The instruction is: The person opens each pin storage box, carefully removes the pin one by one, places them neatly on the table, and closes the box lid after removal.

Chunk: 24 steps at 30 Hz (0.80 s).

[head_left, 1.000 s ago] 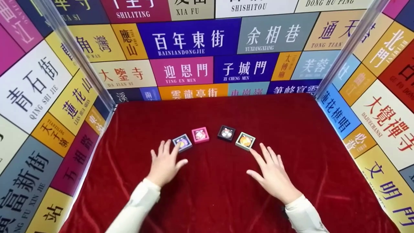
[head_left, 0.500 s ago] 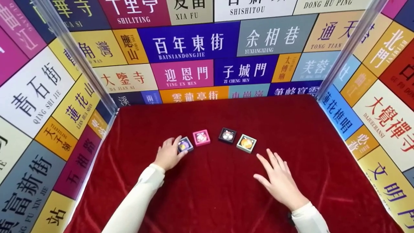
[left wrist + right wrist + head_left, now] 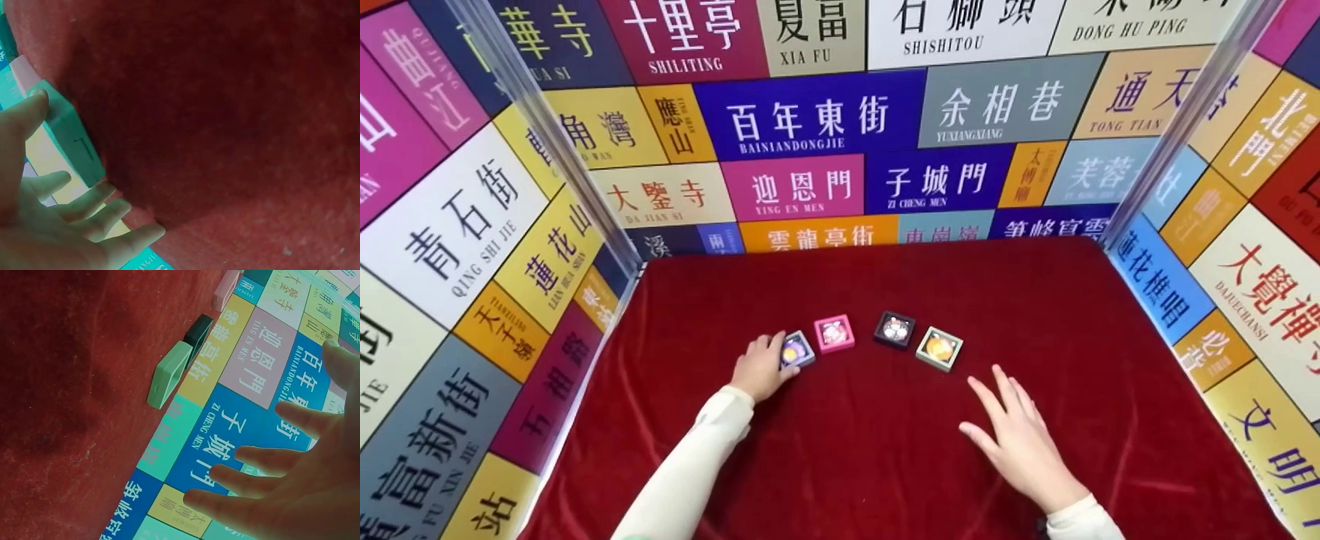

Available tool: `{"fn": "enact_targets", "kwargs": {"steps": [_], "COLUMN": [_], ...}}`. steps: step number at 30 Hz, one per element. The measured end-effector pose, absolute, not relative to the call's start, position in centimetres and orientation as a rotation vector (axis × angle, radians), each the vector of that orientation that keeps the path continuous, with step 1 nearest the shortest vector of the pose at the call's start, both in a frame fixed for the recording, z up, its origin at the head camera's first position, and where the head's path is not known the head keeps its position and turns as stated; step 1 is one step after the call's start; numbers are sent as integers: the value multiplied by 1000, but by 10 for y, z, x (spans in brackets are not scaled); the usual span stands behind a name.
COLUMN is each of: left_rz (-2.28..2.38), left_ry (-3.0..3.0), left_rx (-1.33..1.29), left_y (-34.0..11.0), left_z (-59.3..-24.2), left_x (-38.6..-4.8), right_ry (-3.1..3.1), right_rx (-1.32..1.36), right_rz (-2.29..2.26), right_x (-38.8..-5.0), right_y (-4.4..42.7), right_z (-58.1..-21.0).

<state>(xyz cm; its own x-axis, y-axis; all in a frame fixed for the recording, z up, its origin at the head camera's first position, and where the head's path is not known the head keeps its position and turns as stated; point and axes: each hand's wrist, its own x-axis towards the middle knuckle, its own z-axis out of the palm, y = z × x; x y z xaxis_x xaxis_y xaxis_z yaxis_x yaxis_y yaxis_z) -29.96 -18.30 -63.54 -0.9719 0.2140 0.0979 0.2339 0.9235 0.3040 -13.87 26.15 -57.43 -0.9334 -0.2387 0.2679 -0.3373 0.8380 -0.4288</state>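
Note:
My left hand (image 3: 759, 369) holds the grey-blue square box (image 3: 808, 360), the leftmost in a curved row, between thumb and fingers. In the left wrist view the thumb lies against one end of that box (image 3: 76, 140), with the fingers of the left hand (image 3: 62, 219) around the other. A pink box (image 3: 835, 346), a black box (image 3: 894, 342) and a pale green box (image 3: 936, 364) with an orange figure sit to its right. Spread and holding nothing, my right hand (image 3: 1024, 442) hovers to the lower right of the green box (image 3: 159, 385).
Dark red cloth (image 3: 840, 435) covers the table. Printed panels (image 3: 810, 112) with street names rise at the back and on both sides, and clear posts (image 3: 1177, 135) stand at the two back corners.
The left hand has moved from over the grey-blue box to its left side and closed round it. My right hand has drawn back, away from the green box. The head view has tilted up slightly.

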Motion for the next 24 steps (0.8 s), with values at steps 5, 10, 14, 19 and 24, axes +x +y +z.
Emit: {"fn": "enact_targets", "kwargs": {"steps": [5, 10, 14, 19, 24], "left_rz": [-462, -450, -455, -466, -473], "left_ry": [-3009, -3009, -2993, -2980, -2974], "left_rx": [-366, -375, -380, -389, -390], "left_y": [-188, -187, -187, -187, -189], "left_z": [-637, -634, -632, -631, -630], "left_x": [-298, -301, -301, -301, -301], "right_ry": [-2822, -2821, -2830, -2840, -2833], "right_rx": [428, 428, 429, 424, 431], "right_rz": [728, 725, 729, 738, 752], "right_x": [-135, -136, -137, -138, -137], "right_y": [260, 263, 263, 261, 258], "right_z": [-579, -578, -578, -578, -581]}}
